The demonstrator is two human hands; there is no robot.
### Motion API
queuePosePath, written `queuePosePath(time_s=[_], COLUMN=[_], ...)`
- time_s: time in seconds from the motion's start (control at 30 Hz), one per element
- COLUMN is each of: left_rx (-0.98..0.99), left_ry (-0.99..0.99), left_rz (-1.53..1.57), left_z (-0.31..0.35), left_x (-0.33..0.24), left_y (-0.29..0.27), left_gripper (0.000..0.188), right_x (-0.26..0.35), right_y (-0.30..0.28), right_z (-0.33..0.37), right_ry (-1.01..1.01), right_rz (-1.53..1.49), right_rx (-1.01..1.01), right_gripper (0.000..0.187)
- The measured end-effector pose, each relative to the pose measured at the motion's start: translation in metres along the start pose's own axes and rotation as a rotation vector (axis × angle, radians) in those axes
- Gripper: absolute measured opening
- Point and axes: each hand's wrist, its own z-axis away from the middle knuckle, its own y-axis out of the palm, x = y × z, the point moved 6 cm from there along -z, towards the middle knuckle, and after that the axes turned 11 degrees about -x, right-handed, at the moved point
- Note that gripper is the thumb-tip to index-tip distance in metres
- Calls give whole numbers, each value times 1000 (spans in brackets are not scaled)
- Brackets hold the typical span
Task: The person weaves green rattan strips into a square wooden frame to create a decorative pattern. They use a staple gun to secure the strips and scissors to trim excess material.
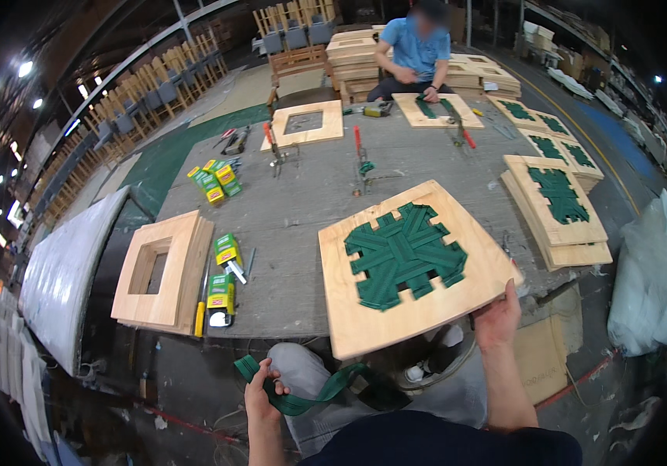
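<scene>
My right hand (498,317) grips the near right edge of a square wooden panel (465,208), which is tilted up at the table's front edge. Green webbing straps (405,252) cross over the panel's middle opening, and small gaps show between them. Low over my lap, my left hand (265,392) is closed on a loose green webbing strap (310,405). One end of that strap sticks up past my fingers, and the rest curves right toward my lap. The fingers of my right hand under the panel are hidden.
Wooden frames (154,272) are stacked on the left, beside yellow-green boxes (221,291) and a yellow-handled tool (200,319). Webbed panels (557,198) stack at right. Red-handled tools (358,151) stand mid-table (287,217). Across it, a person (419,58) handles another panel (442,115).
</scene>
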Motion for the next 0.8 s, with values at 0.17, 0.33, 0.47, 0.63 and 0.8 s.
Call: queuePosePath(time_s=[0.17, 0.33, 0.47, 0.63, 0.8], left_rx=[167, 172, 175, 115, 116], left_ry=[-143, -191, -204, -239, -283], left_rz=[-66, -190, -191, -272, -322], left_z=[-8, -17, -28, -33, -46], left_x=[37, 66, 77, 85, 89], left_y=[33, 44, 38, 39, 45], left_gripper=[36, 39, 38, 12, 17], right_x=[-56, -32, 14, 89, 169], right_y=[-30, -39, -58, -94, -127], right_z=[-23, -32, -32, -20, -49], right_ry=[-4, -76, -87, -153, -392], right_rz=[87, 101, 18, -107, -152], right_rx=[-164, -110, -120, -99, -155], right_gripper=[48, 49, 48, 50, 52])
